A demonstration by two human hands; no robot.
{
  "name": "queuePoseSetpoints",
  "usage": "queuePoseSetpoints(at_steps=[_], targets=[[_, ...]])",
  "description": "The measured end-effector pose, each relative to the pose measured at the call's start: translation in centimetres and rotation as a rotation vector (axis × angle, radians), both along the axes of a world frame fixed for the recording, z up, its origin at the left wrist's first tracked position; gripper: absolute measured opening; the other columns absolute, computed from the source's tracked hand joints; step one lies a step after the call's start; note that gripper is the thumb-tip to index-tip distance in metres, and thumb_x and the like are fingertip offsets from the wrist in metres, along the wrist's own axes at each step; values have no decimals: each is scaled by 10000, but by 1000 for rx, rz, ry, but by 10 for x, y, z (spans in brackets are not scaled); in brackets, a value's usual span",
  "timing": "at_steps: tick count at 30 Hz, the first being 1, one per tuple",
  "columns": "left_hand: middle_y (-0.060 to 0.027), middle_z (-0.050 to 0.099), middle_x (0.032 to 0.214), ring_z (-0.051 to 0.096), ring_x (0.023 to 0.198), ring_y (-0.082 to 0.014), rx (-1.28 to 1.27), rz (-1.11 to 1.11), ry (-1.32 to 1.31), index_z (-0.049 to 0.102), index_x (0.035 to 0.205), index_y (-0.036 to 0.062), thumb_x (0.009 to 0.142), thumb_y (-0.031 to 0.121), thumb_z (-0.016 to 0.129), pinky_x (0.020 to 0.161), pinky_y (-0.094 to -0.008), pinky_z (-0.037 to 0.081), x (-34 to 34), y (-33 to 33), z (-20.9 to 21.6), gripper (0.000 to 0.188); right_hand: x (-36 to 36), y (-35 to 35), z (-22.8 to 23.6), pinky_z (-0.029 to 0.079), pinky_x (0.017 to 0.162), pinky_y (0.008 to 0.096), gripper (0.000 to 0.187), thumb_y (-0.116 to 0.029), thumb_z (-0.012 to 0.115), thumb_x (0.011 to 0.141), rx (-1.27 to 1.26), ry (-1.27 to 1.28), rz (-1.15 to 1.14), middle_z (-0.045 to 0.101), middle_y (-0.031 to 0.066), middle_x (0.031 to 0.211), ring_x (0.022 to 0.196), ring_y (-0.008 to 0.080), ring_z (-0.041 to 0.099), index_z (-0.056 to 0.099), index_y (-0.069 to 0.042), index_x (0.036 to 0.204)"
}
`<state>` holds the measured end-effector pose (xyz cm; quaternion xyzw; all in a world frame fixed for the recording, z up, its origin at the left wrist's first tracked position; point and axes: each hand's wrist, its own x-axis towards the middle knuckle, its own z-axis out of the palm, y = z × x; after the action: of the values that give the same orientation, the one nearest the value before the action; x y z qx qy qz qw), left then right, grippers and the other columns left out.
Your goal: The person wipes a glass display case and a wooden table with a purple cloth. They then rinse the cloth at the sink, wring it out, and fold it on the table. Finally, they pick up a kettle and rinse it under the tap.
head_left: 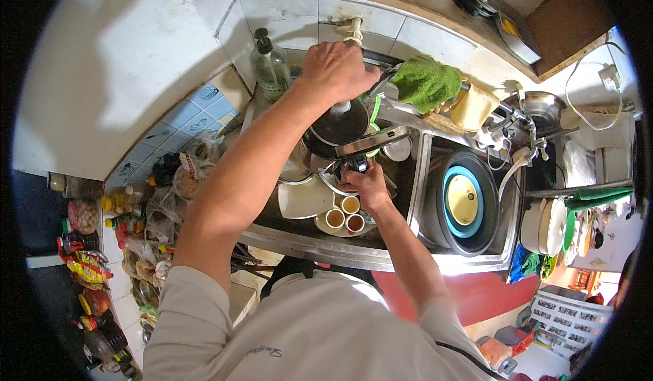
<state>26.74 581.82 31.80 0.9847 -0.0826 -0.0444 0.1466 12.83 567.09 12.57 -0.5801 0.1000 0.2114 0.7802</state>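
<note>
You are standing over a steel double sink (408, 262) at the centre of the frame, with a white wall filling the upper left and blue-patterned tiles (178, 124) running down beside it. At the far left, packets and bottles (92, 258) are crowding a shelf; their contents are too small to make out. A clear soap bottle (270, 64) is standing at upper centre. Your left hand (335, 71) is closing over a pale tap (352, 30), hiding most of it. Below, your right hand (366, 184) is gripping a dark handle (357, 164); what it belongs to is lying half hidden among a dark pan (337, 126), a white plate (303, 201) and three small cups (343, 213). To the right, a green cloth (425, 81) is draping over a rack, and a blue-rimmed basin (462, 201) is sitting in the second bowl.
</note>
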Motion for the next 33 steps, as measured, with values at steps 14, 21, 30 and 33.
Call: queuePoseSetpoints(at_steps=[14,21,30,33], targets=[[-223,713,1027,697,1014,-329,34,-9,-18,587,1268,-55,964,474,544,975,-474,515,-1,1,-3,611,1,2,5,598,739,329,105,-23,639,826,-106,-37,25,624,21,856,760,117,623,610,-41,926],[-232,664,1196,646,1142,-354,37,-88,57,477,1403,-16,906,413,633,1000,-487,497,-4,5,5,675,3,0,1,613,744,347,122,-38,667,814,-111,-29,3,613,6,855,759,103,611,615,-45,924],[-289,504,1345,608,1154,-424,-6,-361,-161,468,1330,-37,875,201,618,1004,-492,489,-4,39,-28,534,-7,-8,-2,625,720,371,138,-35,672,815,-122,-20,-20,637,30,880,773,121,620,627,-29,946],[-295,516,1336,607,1153,-428,-56,-340,-103,466,1341,-29,881,199,634,990,-481,498,-7,43,-23,541,-12,-10,14,623,713,362,156,-55,693,799,-84,-11,-5,632,34,866,766,128,621,625,-30,938]])
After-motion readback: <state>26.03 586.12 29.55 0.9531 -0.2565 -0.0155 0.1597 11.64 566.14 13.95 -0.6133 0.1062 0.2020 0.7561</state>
